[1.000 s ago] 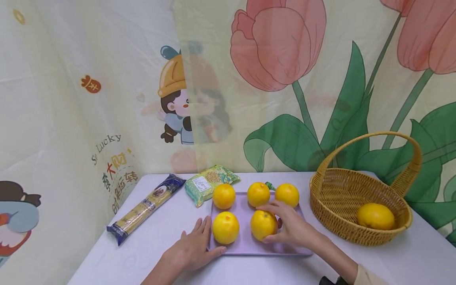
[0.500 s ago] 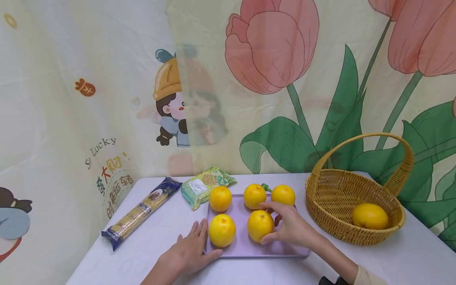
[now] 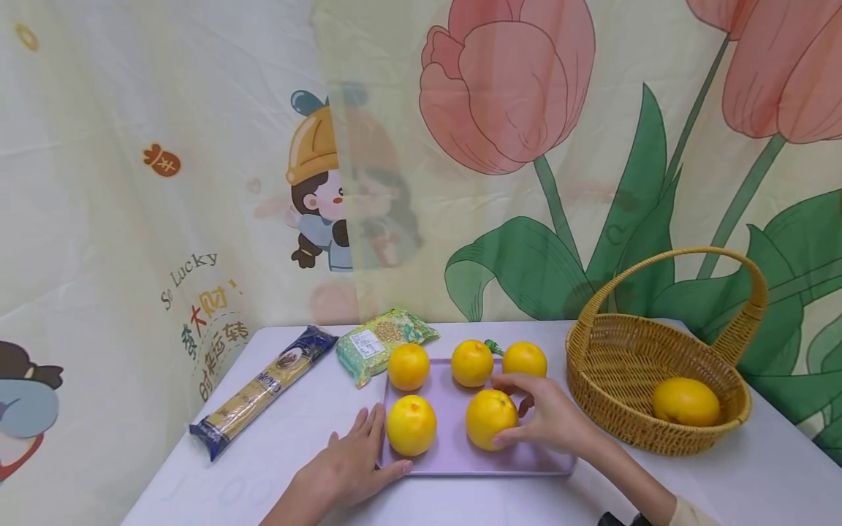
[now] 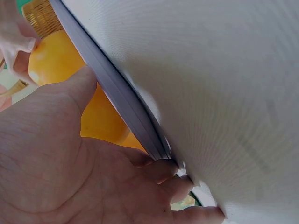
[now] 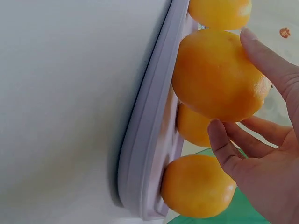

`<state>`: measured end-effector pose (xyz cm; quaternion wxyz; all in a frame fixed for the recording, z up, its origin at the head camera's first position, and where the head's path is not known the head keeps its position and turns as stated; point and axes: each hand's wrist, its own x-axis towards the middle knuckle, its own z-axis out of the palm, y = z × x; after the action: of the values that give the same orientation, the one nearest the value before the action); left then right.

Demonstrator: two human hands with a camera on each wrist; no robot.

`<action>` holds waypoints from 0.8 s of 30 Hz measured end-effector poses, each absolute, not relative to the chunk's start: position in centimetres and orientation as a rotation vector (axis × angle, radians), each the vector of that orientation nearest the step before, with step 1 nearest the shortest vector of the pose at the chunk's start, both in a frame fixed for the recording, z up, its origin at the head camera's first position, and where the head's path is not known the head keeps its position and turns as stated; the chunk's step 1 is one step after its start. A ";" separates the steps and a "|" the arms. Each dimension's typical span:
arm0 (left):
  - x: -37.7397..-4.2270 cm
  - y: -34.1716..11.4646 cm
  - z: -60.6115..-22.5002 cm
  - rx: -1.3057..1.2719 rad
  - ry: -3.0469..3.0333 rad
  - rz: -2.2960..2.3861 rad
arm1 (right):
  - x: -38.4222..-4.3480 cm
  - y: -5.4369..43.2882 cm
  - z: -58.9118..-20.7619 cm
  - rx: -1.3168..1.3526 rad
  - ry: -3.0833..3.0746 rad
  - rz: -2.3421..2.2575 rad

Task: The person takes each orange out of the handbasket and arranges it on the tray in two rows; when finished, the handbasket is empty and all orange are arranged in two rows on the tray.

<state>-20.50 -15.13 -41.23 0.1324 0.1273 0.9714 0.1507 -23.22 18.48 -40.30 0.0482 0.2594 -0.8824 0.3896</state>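
Observation:
My right hand grips a yellow-orange orange between thumb and fingers, over the front right part of a lilac tray. In the right wrist view this orange has the thumb on one side and fingertips on the other. My left hand lies at the tray's left front corner, fingers extended along its side and thumb at the front rim. Beside it sits another orange. Three more stand in the back row: a left orange, a middle orange and a right orange, partly behind my right hand.
To the tray's right stands a wicker basket with a tall handle and one orange inside. A long pasta packet lies at the left. Behind the tray's left corner is a green-yellow bag. A printed curtain hangs behind the table.
My right hand has shifted slightly right with the orange, widening the gap to the front left orange. My left hand stays at the tray's corner. The head view has swung a little.

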 end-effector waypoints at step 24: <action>-20.6 -15.1 -41.3 0.359 2.804 0.458 | -22.3 17.7 -40.2 0.799 -2.687 1.047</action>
<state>-20.58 -15.14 -41.33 0.1385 0.1243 0.9697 0.1584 -22.30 17.66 -40.17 0.0743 0.2662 -0.8955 0.3490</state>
